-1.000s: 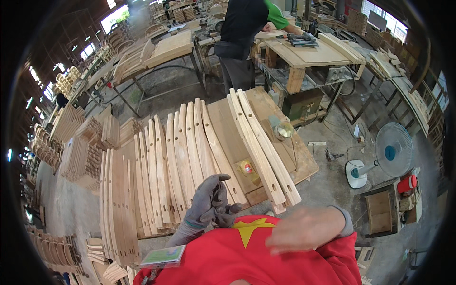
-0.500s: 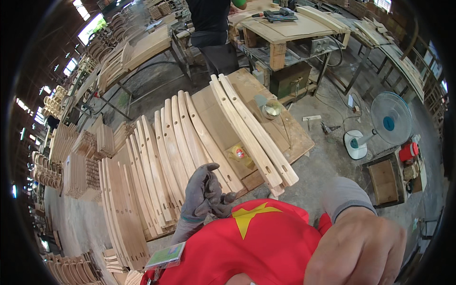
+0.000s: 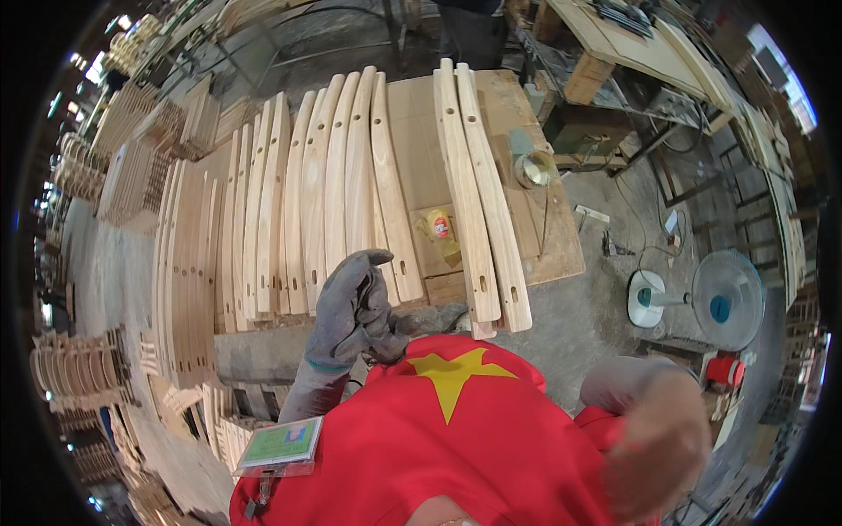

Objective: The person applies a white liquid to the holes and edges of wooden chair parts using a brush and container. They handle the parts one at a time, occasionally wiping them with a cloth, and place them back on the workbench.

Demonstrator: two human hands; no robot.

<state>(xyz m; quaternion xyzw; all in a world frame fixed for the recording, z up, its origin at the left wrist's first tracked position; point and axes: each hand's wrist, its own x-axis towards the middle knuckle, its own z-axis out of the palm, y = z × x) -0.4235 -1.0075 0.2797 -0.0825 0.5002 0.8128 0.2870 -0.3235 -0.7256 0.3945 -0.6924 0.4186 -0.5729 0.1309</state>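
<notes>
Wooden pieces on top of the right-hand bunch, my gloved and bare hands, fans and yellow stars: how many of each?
Wooden pieces on top there: 2
Gloved left hand: 1
Bare right hand: 1
Fan: 1
Yellow star: 1
Total: 6

You get soft, fairly even light across the bench [image 3: 561, 250], with white glare from the window [image 3: 760, 39] at upper right. Motion blur smears your right hand's fingers [image 3: 658, 451]; the wooden slats [image 3: 360, 167] look sharp. Fisheye curvature bends the outer edges, and black swallows the corners.
</notes>
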